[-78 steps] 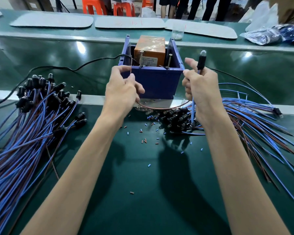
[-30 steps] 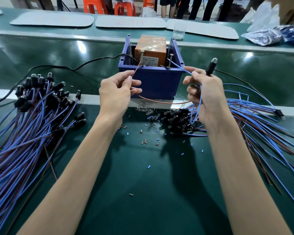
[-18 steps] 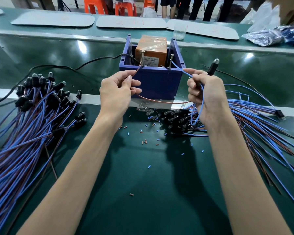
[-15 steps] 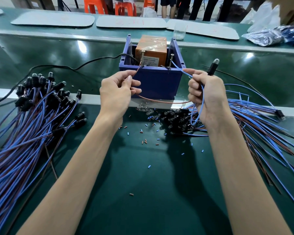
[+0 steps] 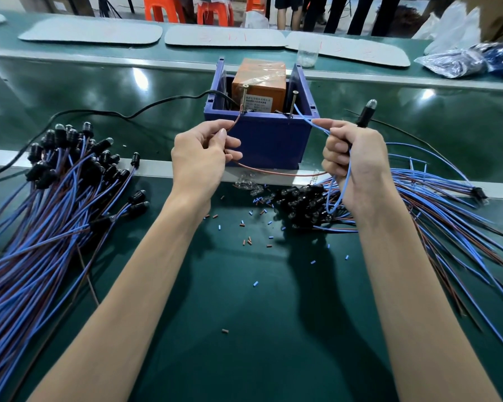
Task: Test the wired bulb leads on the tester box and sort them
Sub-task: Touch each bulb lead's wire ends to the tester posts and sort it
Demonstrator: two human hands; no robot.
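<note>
Leads (image 5: 273, 172) now reach the tester (image 5: 262, 140) screws (image 5: 245, 94), pinched by left hand (image 5: 201, 158) and right hand (image 5: 355, 163); right pile (image 5: 436, 204) seemingly remains.

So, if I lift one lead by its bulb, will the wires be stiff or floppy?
Probably floppy: the brown wire sags between the left hand and right hand. Likely light: a pinch carries it. The round bulb may roll.
</note>
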